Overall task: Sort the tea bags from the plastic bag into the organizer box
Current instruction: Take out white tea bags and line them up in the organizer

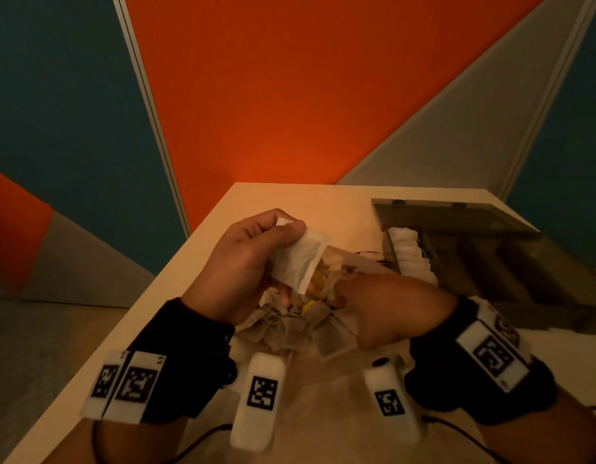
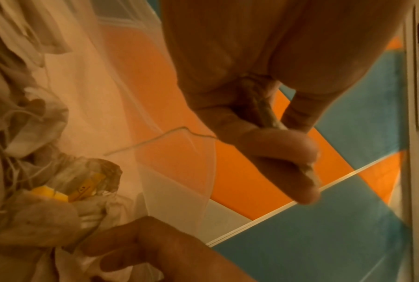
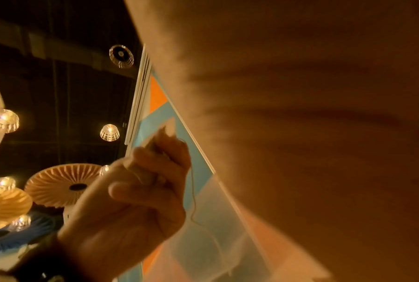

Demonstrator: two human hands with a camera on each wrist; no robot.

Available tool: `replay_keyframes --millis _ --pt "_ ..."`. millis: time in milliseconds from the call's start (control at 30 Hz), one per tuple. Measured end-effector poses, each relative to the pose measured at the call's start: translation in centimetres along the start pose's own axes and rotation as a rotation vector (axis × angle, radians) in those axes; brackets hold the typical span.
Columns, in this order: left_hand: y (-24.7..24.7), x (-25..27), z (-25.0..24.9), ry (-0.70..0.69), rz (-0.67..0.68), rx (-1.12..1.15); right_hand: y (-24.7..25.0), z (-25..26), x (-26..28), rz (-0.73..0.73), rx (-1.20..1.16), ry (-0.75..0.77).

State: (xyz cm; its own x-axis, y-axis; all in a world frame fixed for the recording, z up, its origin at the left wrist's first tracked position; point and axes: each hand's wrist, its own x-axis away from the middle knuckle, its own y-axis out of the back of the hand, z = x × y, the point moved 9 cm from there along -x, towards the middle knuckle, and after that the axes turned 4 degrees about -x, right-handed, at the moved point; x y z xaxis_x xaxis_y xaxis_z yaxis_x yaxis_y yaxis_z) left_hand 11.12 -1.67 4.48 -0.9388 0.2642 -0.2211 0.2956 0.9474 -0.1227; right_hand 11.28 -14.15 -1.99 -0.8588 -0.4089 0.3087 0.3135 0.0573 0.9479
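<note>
White tea bag (image 1: 300,259) held up just above the plastic bag (image 1: 326,333), pinched flat between thumb and curled fingers of the left hand (image 1: 246,262); its string (image 2: 155,139) trails down toward the bag. Plastic bag lies open on the table (image 1: 203,249), full of brownish tea bags with yellow tags (image 2: 59,192). Right hand (image 1: 387,306) sits at the bag's mouth on its right side, fingers reaching in among the tea bags; grip cannot be told. Organizer box (image 1: 490,259) beyond-right of the bag, lid (image 1: 450,214) open, white tea bags stacked (image 1: 410,252) in its compartment nearest the bag.
</note>
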Motion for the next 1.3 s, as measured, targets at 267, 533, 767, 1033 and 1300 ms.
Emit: replay_keyframes --millis 267,533,767,1033,1300 --pt "-0.3 0.0 0.7 0.012 -0.012 -0.077 -1.3 -1.3 -2.7 -0.105 -0.021 0.002" --pt "0.5 -0.2 1.1 0.035 -0.149 -0.068 4.6 -2.4 0.7 -0.166 -0.494 -0.004" --pt "0.6 -0.1 2.0 0.059 -0.236 -0.133 5.2 -2.7 1.8 -0.076 -1.395 0.062" --pt "0.2 -0.3 3.0 0.123 -0.256 -0.105 4.2 -1.5 1.2 0.068 -1.566 0.115" --pt "-1.3 -0.1 2.6 0.092 -0.094 -0.096 4.3 -1.8 1.1 -0.04 -1.44 0.069"
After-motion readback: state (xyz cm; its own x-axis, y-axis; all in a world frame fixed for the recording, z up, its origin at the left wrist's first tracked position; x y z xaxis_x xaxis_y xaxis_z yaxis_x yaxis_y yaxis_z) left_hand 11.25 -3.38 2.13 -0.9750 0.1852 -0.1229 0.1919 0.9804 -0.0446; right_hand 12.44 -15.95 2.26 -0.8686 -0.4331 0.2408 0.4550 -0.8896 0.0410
